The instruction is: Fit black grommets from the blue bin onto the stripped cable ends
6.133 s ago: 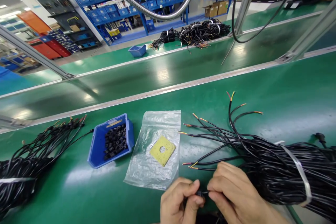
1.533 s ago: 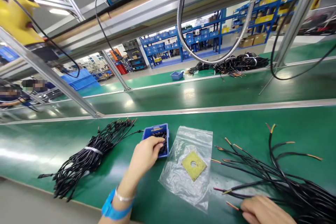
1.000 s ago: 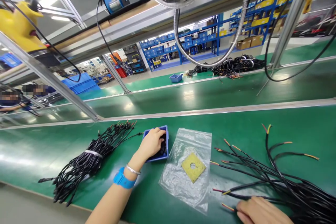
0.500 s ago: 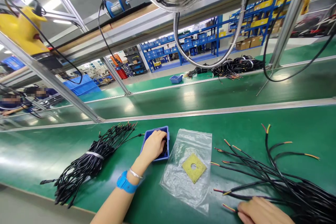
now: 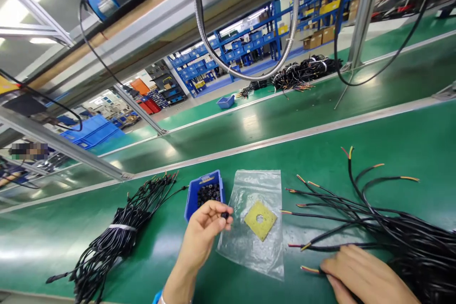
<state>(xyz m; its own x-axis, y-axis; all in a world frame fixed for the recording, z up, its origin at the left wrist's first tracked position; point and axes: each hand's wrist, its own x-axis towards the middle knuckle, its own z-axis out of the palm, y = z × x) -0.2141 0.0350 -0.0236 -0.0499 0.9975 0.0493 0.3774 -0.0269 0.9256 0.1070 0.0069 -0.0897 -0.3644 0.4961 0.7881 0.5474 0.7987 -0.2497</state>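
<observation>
Your left hand [image 5: 204,232] is pinched around a small black part [image 5: 225,215], held between thumb and fingertips, in front of the near right corner of a blue bin [image 5: 193,202] and over the left edge of a clear plastic bag [image 5: 249,259]; whether the fingers touch the bag you cannot tell from this angle. The bin holds a heap of similar black parts [image 5: 209,193]. Your right hand [image 5: 366,270] is closed on a cable [image 5: 309,270] close to its tip; red and yellow wire ends stick out to the left of your fingers, and the rest of that cable is hidden under the hand. The bag lies flat on the green table [image 5: 302,147], just beside the bin, with a yellow square plate [image 5: 251,218] showing within its outline, a round hole at the plate's middle. To the right, a bundle of black cables [image 5: 427,251] spreads its stripped, coloured ends toward the bag, some of them just beyond your right hand. To the left of the bin, a second bundle [image 5: 103,251] is bound by a white tie [image 5: 123,227]; one of its cables reaches out nearly to the bin's left rim.
</observation>
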